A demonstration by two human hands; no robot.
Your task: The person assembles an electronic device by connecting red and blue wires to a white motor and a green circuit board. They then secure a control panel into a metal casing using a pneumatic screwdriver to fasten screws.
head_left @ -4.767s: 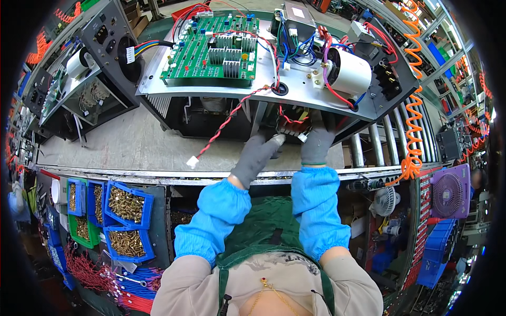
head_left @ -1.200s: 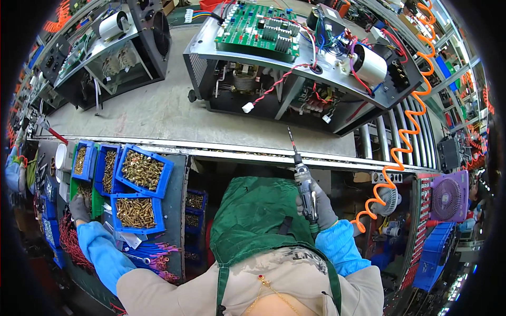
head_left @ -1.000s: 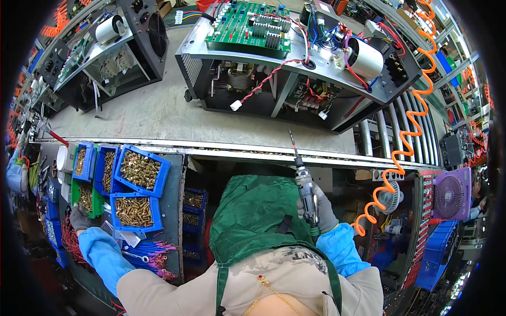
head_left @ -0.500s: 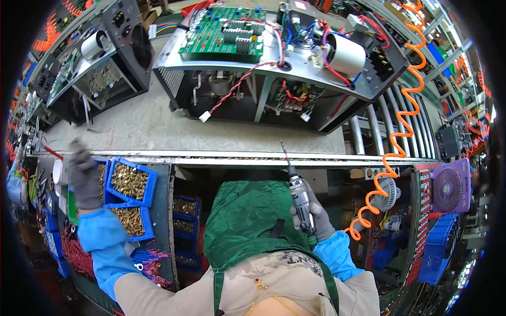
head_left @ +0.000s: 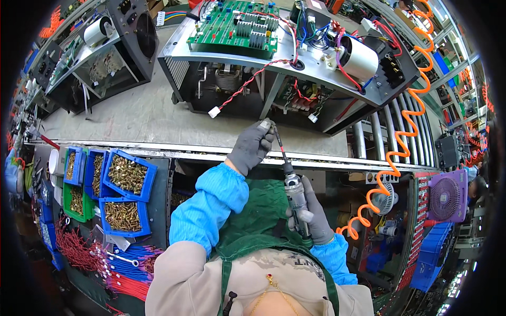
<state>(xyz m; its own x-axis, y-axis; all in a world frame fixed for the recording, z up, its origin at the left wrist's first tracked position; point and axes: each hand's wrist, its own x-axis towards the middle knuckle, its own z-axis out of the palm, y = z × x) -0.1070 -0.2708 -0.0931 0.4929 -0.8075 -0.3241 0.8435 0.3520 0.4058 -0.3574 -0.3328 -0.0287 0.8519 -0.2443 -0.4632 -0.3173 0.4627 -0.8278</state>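
My right hand [head_left: 318,217], in a grey glove, grips a pneumatic screwdriver [head_left: 296,194] with its long bit pointing up and away from me. My gloved left hand [head_left: 252,146] is closed, thumb and fingers pinched together at the tip of the bit [head_left: 279,140]. Whatever sits in that pinch is too small to make out. Just beyond the fingers stands an open metal machine housing [head_left: 274,113] carrying a green circuit board [head_left: 221,39], a white cylinder [head_left: 360,57] and a twisted red-white cable with a white plug [head_left: 214,111].
Blue bins [head_left: 149,224] of brass-coloured screws and a green bin [head_left: 89,210] stand at the left, beside bundles of red and blue wires [head_left: 124,268]. A coiled orange air hose [head_left: 392,171] hangs at right before the rollers [head_left: 377,131]. A second housing [head_left: 100,79] stands far left.
My left hand has moved from beside the screw bins at the left over to the bit tip, its fingers now pinched. My right hand still holds the screwdriver in nearly the same place.
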